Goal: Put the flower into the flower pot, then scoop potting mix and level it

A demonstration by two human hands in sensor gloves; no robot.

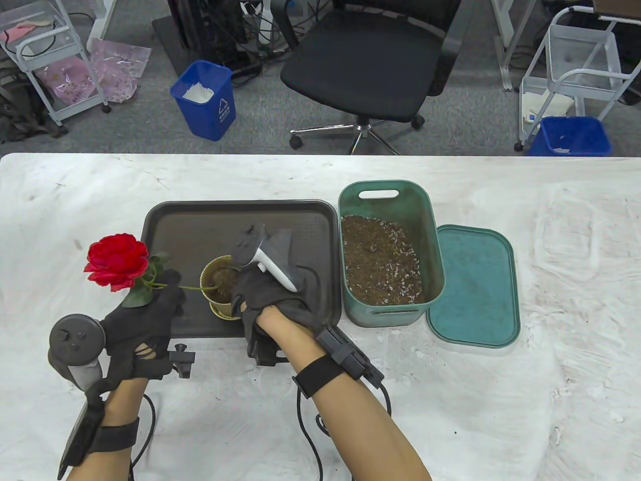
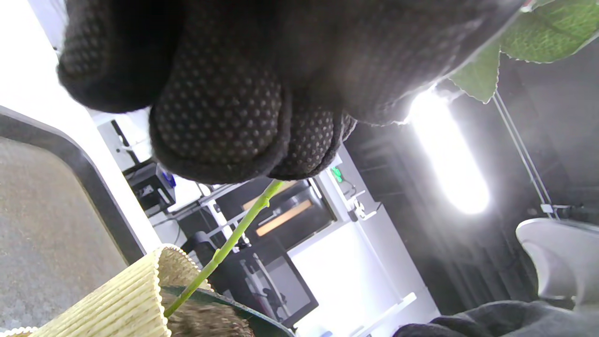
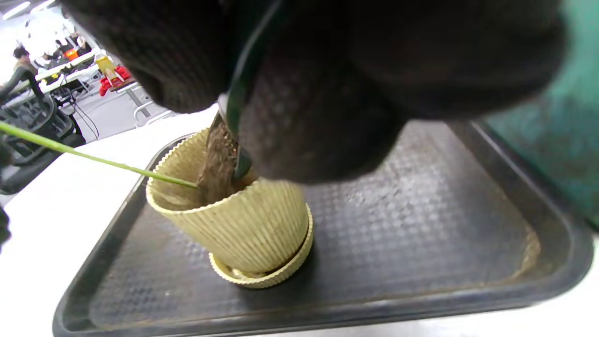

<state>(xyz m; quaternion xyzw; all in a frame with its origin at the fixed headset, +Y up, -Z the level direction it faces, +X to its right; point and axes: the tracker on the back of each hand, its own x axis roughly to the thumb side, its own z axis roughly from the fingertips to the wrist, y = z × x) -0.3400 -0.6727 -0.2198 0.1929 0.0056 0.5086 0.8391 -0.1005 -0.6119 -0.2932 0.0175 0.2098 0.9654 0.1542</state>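
A red rose (image 1: 117,260) leans left, its green stem (image 2: 224,245) running down into the ribbed yellow flower pot (image 3: 248,229). My left hand (image 1: 163,295) grips the stem just left of the pot (image 1: 213,273); its fingers (image 2: 220,117) are curled round the stem. My right hand (image 1: 273,295) hovers over the pot's right side, holding a dark green scoop (image 3: 239,105) tipped downward. Brown potting mix (image 3: 219,161) falls from the scoop into the pot. The right hand hides most of the scoop.
The pot stands on a black tray (image 1: 200,220). Right of the tray is a green bin (image 1: 433,235) holding potting mix (image 1: 380,260), with its green lid (image 1: 475,285) flat on the table beside it. A chair and blue bins stand beyond the far edge.
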